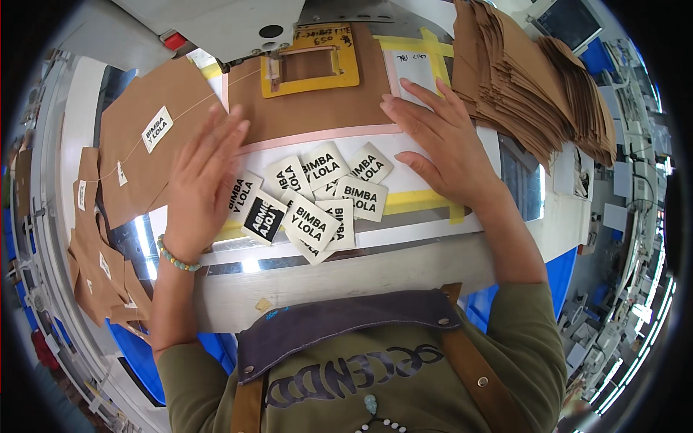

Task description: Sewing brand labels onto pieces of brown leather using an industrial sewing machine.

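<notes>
My right hand (447, 144) lies open, fingers stretched over the right edge of a brown fabric panel (303, 119) and the white board beside it. My left hand (202, 177), slightly blurred, has its fingers extended near the panel's left edge; no object shows in it. A yellow template frame (317, 86) with a rectangular window rests on the panel, beneath the sewing machine head (231, 25). Between my hands is a loose pile of white printed labels (323, 167), one of them showing a black face (263, 218).
Another brown panel (137, 187) with a white label (157, 130) lies at the left, a thread running across it toward the machine. More labelled brown pieces (90, 249) hang over the left edge. Thick stacks of brown panels (505, 72) stand at the far right.
</notes>
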Demonstrator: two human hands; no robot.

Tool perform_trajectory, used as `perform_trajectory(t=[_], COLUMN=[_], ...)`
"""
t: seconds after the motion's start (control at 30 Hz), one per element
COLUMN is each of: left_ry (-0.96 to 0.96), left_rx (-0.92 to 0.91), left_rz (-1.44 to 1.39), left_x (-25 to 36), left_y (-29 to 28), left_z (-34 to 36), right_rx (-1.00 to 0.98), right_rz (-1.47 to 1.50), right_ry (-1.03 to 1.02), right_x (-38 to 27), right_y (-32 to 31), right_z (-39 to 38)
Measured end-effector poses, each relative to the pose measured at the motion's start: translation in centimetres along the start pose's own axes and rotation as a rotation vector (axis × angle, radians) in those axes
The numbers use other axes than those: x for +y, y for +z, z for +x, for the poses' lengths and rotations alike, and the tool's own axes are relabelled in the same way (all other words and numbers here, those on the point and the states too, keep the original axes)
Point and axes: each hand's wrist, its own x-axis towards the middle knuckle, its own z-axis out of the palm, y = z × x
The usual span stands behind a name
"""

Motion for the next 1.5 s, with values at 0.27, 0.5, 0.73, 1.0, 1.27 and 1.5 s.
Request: perform_trajectory(t=[0.27, 0.5, 0.73, 1.0, 1.27, 1.5], left_ry=[0.068, 0.116, 0.123, 0.076, 0.103, 0.122], left_rx=[0.113, -0.051, -0.047, -0.054, -0.046, -0.044], left_rz=[0.103, 0.055, 0.093, 0.085, 0.085, 0.103], left_x=[-1.7, -1.2, -1.2, -1.0, -1.3, -1.6], left_y=[-1.6, -1.1, -0.9, -1.0, -0.6, -0.6], left_z=[-0.2, -0.3, -0.4, -0.4, -0.6, -0.5], right_rx=[-0.031, -0.007, -0.036, 0.051, 0.054, 0.102], right_rz=[-0.002, -0.054, -0.065, 0.011, 0.025, -0.007], right_ry=[0.022, 0.024, 0.017, -0.017, 0.001, -0.023], right_x=[-0.8, -0.9, -0.5, -0.6, -0.2, -0.1], right_y=[0.0, -0.3, -0.2, -0.5, 0.0, 0.2], right_z=[-0.1, 0.2, -0.1, 0.1, -0.3, 0.0])
